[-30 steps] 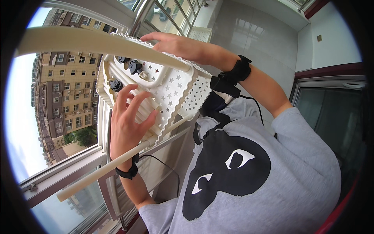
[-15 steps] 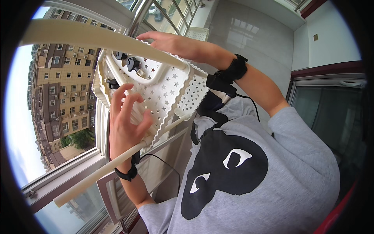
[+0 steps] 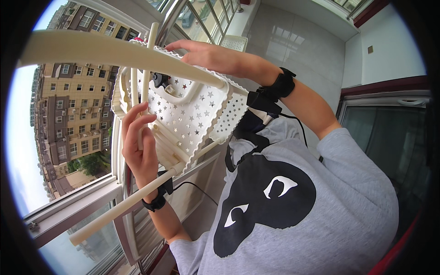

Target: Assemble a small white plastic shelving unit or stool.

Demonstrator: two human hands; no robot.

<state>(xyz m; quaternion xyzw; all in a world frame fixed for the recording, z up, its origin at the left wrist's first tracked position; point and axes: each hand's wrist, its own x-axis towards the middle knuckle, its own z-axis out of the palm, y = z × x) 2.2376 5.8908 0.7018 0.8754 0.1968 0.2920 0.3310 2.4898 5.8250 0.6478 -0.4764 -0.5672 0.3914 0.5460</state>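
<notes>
A white plastic shelf tray with star-shaped holes and a scalloped rim stands tilted in front of me. My left hand is closed around a thin cream tube, held upright over the tray's left side. My right hand straddles the far rim, thumb on the near side and a finger stretched along the far side; its other fingers are hidden. Inside the tray lie a black caster and several short cream tubes. Thick cream posts stick out from its corners.
A window frame and metal railing run along the left, with buildings outside. Another white tray sits farther back by the tiled floor. At the right is a glass door. A black cable trails from my left wrist.
My left hand has drawn back slightly from inside the tray and now holds the thin tube upright. The right hand stays at the far rim, shifted slightly to the right.
</notes>
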